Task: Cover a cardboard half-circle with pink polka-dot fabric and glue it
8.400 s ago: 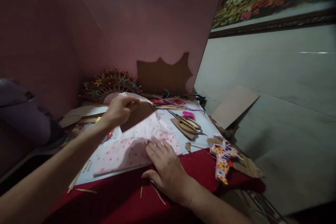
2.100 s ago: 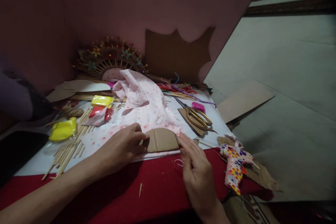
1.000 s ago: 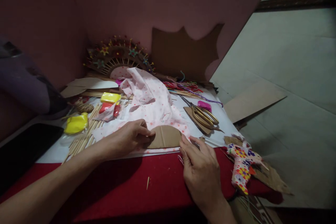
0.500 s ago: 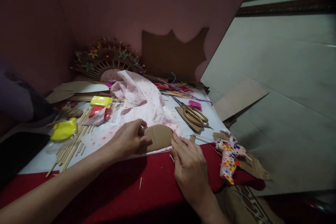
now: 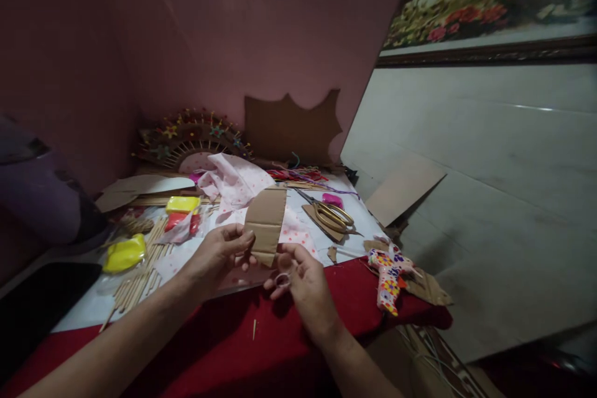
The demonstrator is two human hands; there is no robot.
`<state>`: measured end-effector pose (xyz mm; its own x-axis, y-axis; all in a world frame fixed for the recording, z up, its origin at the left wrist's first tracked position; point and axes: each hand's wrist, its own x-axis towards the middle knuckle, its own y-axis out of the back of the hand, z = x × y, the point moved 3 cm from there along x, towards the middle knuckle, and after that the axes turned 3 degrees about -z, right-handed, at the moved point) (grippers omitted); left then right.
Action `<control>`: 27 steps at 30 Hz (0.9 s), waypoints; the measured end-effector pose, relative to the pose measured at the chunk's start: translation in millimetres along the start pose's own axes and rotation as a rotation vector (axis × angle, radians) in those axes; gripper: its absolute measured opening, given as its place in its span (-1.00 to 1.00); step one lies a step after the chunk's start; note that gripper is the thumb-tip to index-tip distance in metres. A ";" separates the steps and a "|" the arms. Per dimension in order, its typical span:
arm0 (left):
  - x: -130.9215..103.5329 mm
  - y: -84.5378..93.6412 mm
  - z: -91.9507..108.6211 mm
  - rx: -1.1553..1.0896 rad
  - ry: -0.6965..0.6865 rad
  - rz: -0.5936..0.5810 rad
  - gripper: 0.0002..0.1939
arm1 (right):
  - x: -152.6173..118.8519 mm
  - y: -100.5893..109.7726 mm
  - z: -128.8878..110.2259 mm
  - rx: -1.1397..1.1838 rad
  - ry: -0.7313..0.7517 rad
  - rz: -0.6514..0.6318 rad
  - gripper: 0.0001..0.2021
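Observation:
A rounded piece of brown cardboard with crease lines across it stands raised above the table's near edge. My left hand pinches its left edge between thumb and fingers. At the lower right corner, the fingers of my right hand are closed on the cardboard. A small pale ring-shaped thing shows at those right fingers; I cannot make out what it is. Behind the cardboard lies pink dotted cloth, crumpled at the back. Gold-handled scissors rest on another cardboard scrap to the right.
Bamboo sticks, yellow clay packs and a red pack lie left. A decorated fan-shaped piece and jagged cardboard lean on the wall. A flowered stuffed figure lies at the right edge of the red cloth.
The cardboard has been lifted from the pink cloth and turned upright. My right hand has shifted from its right edge to its lower corner. The view has tilted upward.

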<state>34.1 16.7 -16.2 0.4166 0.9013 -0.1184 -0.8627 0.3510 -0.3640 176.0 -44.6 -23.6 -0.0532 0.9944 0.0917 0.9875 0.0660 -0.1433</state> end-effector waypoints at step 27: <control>-15.3 0.3 14.8 -0.484 -0.052 0.252 -0.81 | -32.0 17.7 -37.5 0.053 0.098 -0.025 -0.88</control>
<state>23.3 6.8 -0.8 0.1886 0.9580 -0.2159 -0.6987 -0.0236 -0.7150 200.8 -78.3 7.9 -0.0604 0.9797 0.1912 0.9766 0.0976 -0.1917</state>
